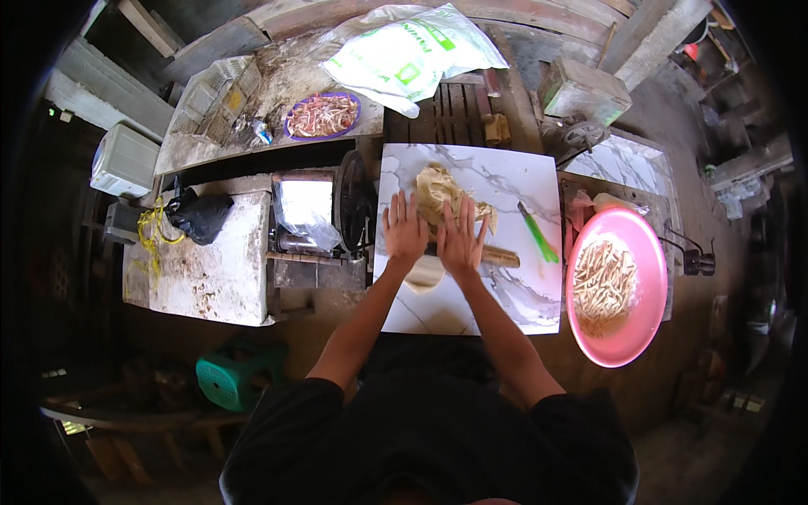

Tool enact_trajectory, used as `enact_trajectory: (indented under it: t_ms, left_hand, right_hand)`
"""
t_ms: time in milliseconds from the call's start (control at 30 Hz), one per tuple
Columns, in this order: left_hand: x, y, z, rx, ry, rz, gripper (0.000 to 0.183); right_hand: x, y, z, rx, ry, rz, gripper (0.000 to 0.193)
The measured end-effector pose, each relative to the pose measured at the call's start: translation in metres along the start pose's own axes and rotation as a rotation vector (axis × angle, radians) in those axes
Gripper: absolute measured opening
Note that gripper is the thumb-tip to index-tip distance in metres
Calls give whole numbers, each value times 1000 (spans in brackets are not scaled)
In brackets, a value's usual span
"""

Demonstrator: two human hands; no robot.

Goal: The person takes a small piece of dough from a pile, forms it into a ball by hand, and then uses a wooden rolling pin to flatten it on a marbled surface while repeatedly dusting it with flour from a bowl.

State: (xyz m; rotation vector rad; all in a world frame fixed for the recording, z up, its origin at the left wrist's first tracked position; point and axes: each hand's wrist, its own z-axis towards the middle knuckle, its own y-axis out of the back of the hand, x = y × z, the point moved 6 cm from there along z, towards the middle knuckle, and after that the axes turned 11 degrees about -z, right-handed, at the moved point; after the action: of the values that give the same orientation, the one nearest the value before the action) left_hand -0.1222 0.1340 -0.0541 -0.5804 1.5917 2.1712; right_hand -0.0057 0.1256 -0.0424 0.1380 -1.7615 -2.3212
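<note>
My left hand (405, 231) and my right hand (459, 242) lie side by side over a wooden rolling pin (502, 256), palms down and fingers stretched apart. The pin's right end sticks out beyond my right hand; most of its length is hidden under the hands. A flat pale piece of dough (426, 277) shows on the near side of the pin. Just beyond my fingertips sits a crumpled beige mass (438, 187), dough or a wrapping, I cannot tell which. To the right rests a knife with a bright green handle (539, 239). All this is on a white marble-patterned board (522, 181).
A pink basin (651, 313) of floured dough strips stands right of the board. At left is a machine with a dark wheel (353, 200), plus a black plastic bag (207, 217). Farther back are a purple-rimmed tray (323, 115) and a white sack (412, 63). A green stool (231, 379) stands lower left.
</note>
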Motion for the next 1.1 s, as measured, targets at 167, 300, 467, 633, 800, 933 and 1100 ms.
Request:
enact_trajectory:
  t_ms: [167,300,467,633,800,933,1100]
  left_hand:
    - [6,-11,31,-42,104,-25,46]
    - [3,-8,-4,-4,81,33,47]
    - [0,3,-51,57,-60,85,50]
    - [2,-2,4,3,36,58,49]
    - [9,-17,22,65,139,73,46]
    - [3,-1,-23,57,57,55,46]
    - [1,4,-44,70,-18,57,47]
  right_hand:
    - [-10,2,37,-88,-10,-25,49]
    - [0,-1,-1,-14,11,-18,48]
    - [11,0,-47,54,57,21,48]
    - [2,0,8,-1,-19,-6,50]
    - [2,-11,26,-27,-2,-29,51]
    - [10,-11,-20,50,-19,39,50]
    - [16,-9,-37,85,12,25,50]
